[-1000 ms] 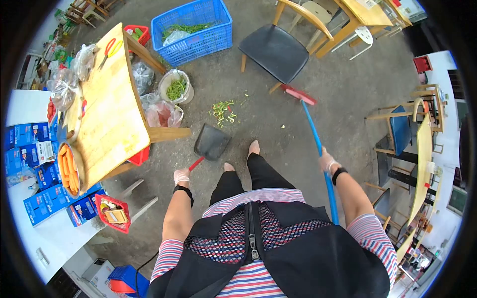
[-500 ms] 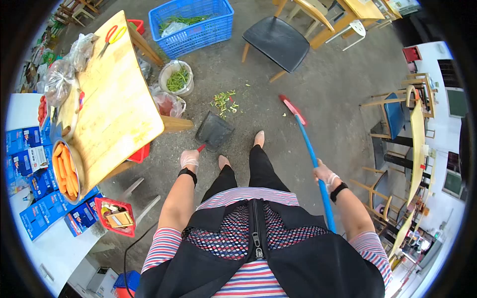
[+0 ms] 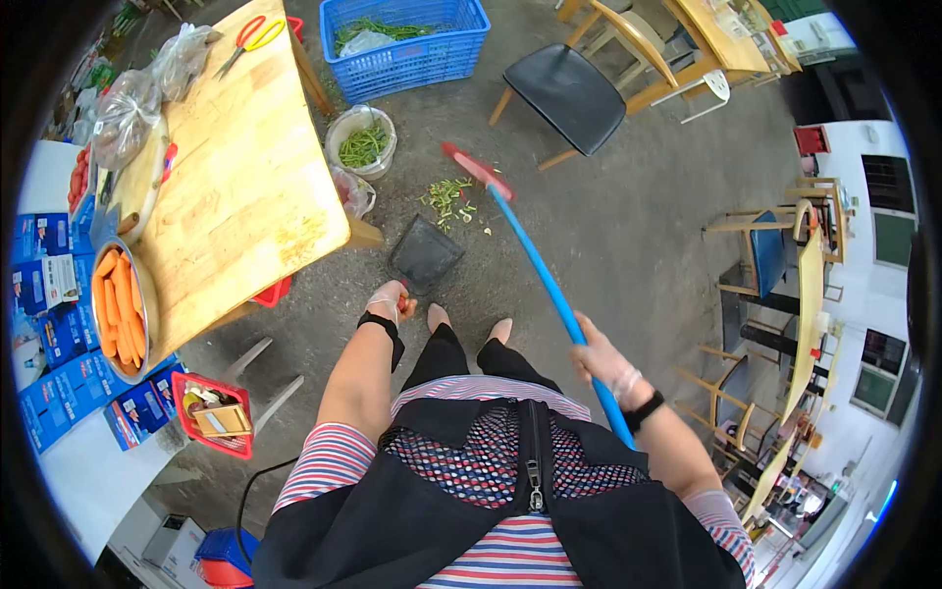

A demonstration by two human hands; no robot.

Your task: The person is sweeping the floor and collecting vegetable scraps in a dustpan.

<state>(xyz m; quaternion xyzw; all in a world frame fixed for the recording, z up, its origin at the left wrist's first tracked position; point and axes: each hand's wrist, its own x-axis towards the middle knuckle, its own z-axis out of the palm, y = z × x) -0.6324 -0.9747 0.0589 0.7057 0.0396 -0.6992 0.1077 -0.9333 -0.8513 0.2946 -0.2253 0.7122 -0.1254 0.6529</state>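
Blue-handled broom (image 3: 539,260) slants across the head view, from the person's right side out to its red head (image 3: 479,172) at the grey floor (image 3: 628,226); the right hand (image 3: 601,361), in a thin clear glove, is wrapped around the upper handle; the left hand (image 3: 389,297) is closed on the red handle of a black dustpan (image 3: 426,253), which sits just ahead of the person's shoes (image 3: 500,330); chopped green trimmings (image 3: 447,199) lie between dustpan and broom head, just beside both; farther out stand a white bucket (image 3: 376,171) of green stems and a blue plastic crate (image 3: 412,72) holding more greens, with a black-seated wooden chair (image 3: 567,96) to the crate's right; at left, a wooden table (image 3: 250,167) bears scissors (image 3: 250,42) with red and yellow handles; a metal bowl (image 3: 151,309) of carrots (image 3: 120,304) is at its left edge; blue printed cartons (image 3: 69,398) are stacked beyond, their lettering and one white label (image 3: 61,280) too small to read.
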